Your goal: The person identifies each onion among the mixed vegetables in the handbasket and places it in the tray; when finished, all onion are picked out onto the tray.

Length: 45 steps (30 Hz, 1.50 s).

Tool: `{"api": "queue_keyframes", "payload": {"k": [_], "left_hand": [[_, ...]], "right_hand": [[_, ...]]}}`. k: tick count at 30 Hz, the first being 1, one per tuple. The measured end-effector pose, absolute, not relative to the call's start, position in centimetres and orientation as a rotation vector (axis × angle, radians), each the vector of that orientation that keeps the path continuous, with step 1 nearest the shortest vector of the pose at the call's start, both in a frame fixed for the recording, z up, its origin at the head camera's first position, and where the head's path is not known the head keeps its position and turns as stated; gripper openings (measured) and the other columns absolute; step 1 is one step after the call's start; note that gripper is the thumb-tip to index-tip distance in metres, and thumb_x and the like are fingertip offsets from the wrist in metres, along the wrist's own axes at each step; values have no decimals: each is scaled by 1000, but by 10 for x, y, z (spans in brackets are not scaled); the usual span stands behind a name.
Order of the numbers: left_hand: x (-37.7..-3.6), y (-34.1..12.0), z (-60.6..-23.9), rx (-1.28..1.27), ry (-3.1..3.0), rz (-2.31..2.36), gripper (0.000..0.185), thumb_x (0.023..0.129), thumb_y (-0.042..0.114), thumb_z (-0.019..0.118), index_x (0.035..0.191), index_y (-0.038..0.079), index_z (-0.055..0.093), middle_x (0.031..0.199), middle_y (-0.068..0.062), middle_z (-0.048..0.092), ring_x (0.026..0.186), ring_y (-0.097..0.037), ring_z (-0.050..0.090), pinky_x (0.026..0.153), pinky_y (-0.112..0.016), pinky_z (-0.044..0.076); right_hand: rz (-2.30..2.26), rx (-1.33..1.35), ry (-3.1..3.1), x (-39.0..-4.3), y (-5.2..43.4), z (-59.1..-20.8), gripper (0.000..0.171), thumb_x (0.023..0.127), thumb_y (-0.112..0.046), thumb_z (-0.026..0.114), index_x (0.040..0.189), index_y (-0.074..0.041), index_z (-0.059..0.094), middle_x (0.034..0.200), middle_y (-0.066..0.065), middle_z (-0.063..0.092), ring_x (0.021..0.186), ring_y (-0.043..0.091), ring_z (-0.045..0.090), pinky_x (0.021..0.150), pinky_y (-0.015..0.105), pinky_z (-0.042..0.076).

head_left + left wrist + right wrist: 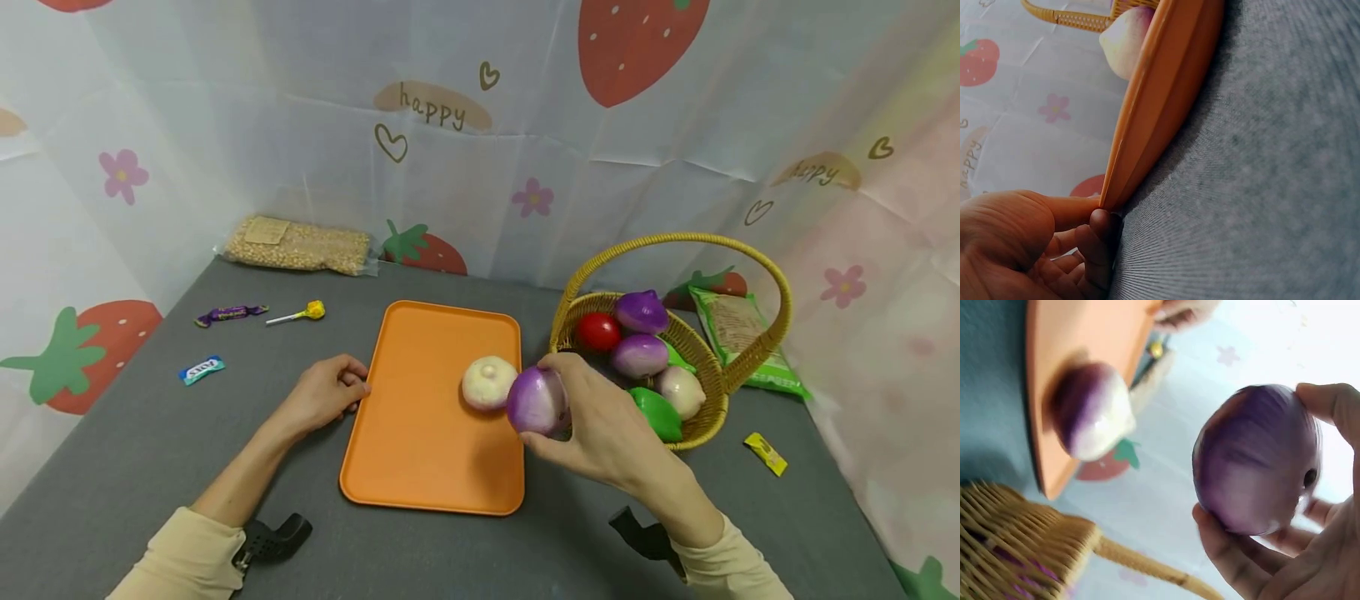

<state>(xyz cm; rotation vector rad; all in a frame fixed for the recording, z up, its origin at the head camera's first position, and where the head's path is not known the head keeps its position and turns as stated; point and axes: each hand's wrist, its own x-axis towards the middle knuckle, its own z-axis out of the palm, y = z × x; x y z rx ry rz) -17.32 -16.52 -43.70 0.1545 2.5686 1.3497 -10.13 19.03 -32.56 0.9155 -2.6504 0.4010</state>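
Note:
In the head view my right hand grips a purple toy onion, thumb on one side and fingers on the other. It is held over the right edge of the orange tray. On the tray a white and purple toy turnip sits right of centre, just left of the onion. A dark spot marks the onion in the right wrist view. My left hand is at the tray's left edge. The left wrist view shows its thumb and forefinger pinching the rim.
Right of the tray, a tall-handled wicker basket holds several toy vegetables. Behind it lies a green packet, with a yellow sweet nearer. A bag of kernels, purple candy, lollipop and blue candy lie left.

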Motion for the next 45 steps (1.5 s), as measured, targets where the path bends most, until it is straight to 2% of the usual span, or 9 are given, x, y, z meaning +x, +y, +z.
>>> {"api": "queue_keyframes", "payload": {"k": [3, 6, 12, 17, 22, 25, 32, 39, 45], "left_hand": [[-174, -165, -437, 158, 2571, 1350, 26, 96, 14, 60, 116, -2, 59, 88, -11, 66, 64, -15, 58, 56, -29, 49], [-174, -165, -436, 156, 2574, 1348, 26, 95, 14, 60, 116, -2, 59, 87, -11, 66, 64, -16, 58, 55, -28, 49], [-174, -164, -436, 152, 2566, 1350, 27, 96, 15, 60, 117, -2, 59, 89, -11, 66, 64, -15, 58, 56, -28, 50], [-173, -165, -437, 149, 2565, 1349, 27, 96, 15, 60, 117, -2, 58, 88, -10, 66, 65, -15, 59, 56, -28, 50], [-173, -165, -439, 156, 2561, 1354, 27, 96, 15, 60, 116, -2, 58, 87, -9, 66, 64, -14, 58, 55, -28, 49], [-174, -166, -439, 153, 2560, 1353, 27, 96, 15, 60, 116, -2, 58, 87, -9, 66, 63, -15, 58, 55, -28, 49], [-174, -165, -437, 156, 2571, 1344, 27, 96, 15, 59, 117, -2, 58, 87, -10, 66, 64, -15, 58, 56, -28, 49], [-174, -165, -439, 160, 2576, 1348, 26, 96, 15, 60, 116, -2, 59, 87, -10, 66, 63, -16, 58, 56, -29, 49], [-174, -165, -438, 160, 2577, 1350, 26, 96, 15, 60, 116, -2, 59, 87, -10, 66, 63, -16, 58, 55, -28, 49]], "right_hand": [[423, 985, -2678, -100, 186, -337, 77, 76, -40, 76, 143, -19, 45, 117, 8, 53, 85, 13, 56, 68, 24, 52], [409, 1060, -2683, -99, 182, -349, 73, 76, -39, 76, 142, -26, 49, 118, 8, 50, 88, 13, 54, 68, 24, 50], [313, 1105, -2660, -98, 175, -367, 61, 74, -42, 76, 130, -23, 58, 120, 4, 57, 102, 17, 59, 86, 34, 53], [276, 1087, -2684, -99, 172, -373, 61, 74, -43, 76, 126, -19, 56, 122, 2, 59, 105, 17, 59, 86, 33, 53], [302, 1065, -2803, -98, 170, -376, 73, 75, -38, 74, 142, -26, 48, 124, 5, 53, 101, 16, 55, 80, 32, 53], [293, 1061, -2838, -98, 169, -377, 75, 76, -37, 73, 145, -30, 46, 126, 7, 52, 102, 17, 54, 81, 33, 53], [248, 1041, -2756, -102, 169, -378, 65, 72, -37, 77, 131, -21, 54, 120, 4, 58, 100, 19, 60, 84, 34, 54], [130, 1130, -2645, -105, 167, -383, 71, 63, -32, 84, 126, -14, 55, 119, 3, 64, 109, 20, 60, 95, 34, 51], [119, 1191, -2678, -104, 165, -390, 69, 66, -27, 87, 126, -13, 55, 123, 4, 62, 112, 22, 60, 94, 34, 53]]}}
